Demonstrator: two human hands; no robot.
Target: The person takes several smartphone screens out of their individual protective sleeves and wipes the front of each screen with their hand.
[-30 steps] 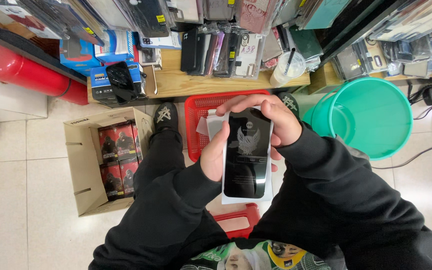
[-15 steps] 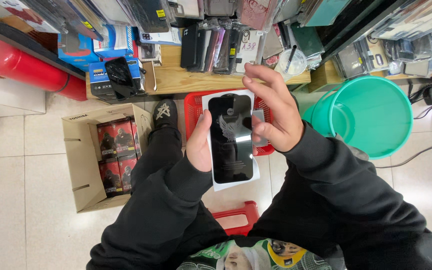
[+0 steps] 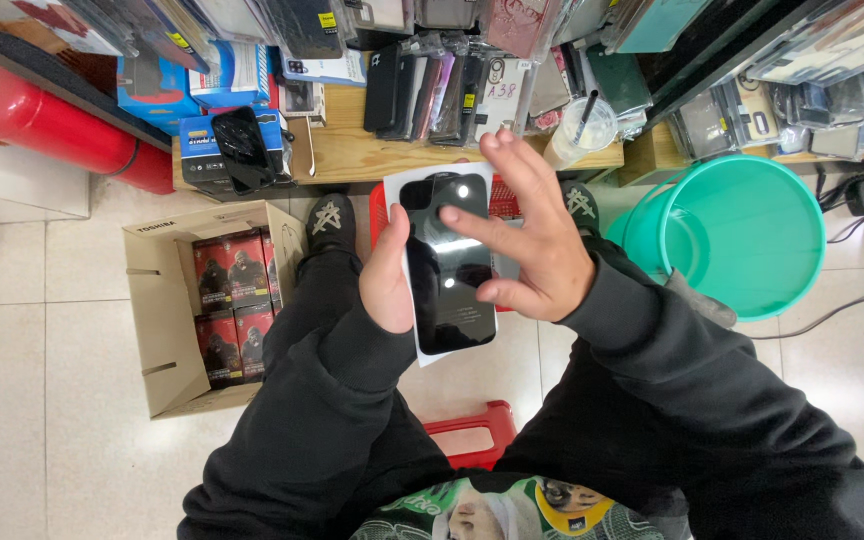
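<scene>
My left hand (image 3: pixel 388 276) grips the left edge of a glossy black phone-shaped panel (image 3: pixel 445 290) that lies on a white backing sheet (image 3: pixel 404 190), held upright in front of me. My right hand (image 3: pixel 527 243) hovers over the panel's right side with fingers spread, one fingertip resting on the black surface near its upper middle. Both arms are in black sleeves. My legs and black shoes (image 3: pixel 330 222) show beneath the hands.
A red basket (image 3: pixel 504 200) sits under the panel, a teal bucket (image 3: pixel 742 235) to the right, an open cardboard box (image 3: pixel 174 330) of red packs to the left. A wooden shelf (image 3: pixel 352 155) with hanging phone cases lies ahead. A red stool (image 3: pixel 472 432) is below; a red extinguisher (image 3: pixel 47 125) lies far left.
The panel has been lifted further up and away from me. My right hand has let go of its right edge and opened, fingers now spread over the surface.
</scene>
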